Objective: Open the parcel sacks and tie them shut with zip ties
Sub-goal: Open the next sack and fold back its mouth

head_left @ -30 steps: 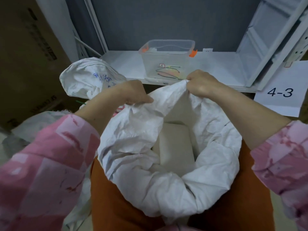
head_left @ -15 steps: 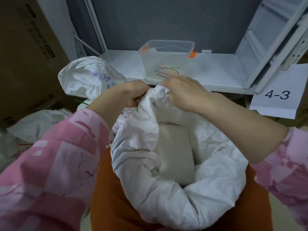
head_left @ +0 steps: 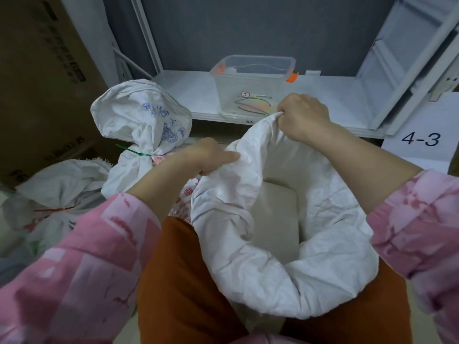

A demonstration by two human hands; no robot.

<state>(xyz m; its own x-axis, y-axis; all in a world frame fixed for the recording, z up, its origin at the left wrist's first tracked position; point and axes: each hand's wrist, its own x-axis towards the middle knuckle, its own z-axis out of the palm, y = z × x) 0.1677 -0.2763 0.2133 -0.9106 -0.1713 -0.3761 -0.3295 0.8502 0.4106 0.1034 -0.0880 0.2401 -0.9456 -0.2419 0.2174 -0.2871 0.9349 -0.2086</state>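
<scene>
Open parcel sack (head_left: 285,276) on the person's lap, mouth upward, with a pale flat parcel (head_left: 275,214) lying inside. The left hand (head_left: 211,157) pinches a fold of the sack's rim at its left edge; the right hand (head_left: 301,115) grips a bunch of the rim at the far edge, fingers curled round the cloth. The two hands are apart, so the mouth stands wide between them. The sack is thin, crumpled woven fabric: it appears soft and light, likely to slump wherever it is not held, and best taken by gathered handfuls of the rim just below the edge. Beyond the right hand, a clear plastic box (head_left: 253,83) on the shelf (head_left: 335,100) holds what seem to be loose zip ties (head_left: 250,105), though they are small and indistinct. Left of the left hand, two sacks are already closed: one with a green zip tie (head_left: 134,152), one with a red tie (head_left: 53,209).
</scene>
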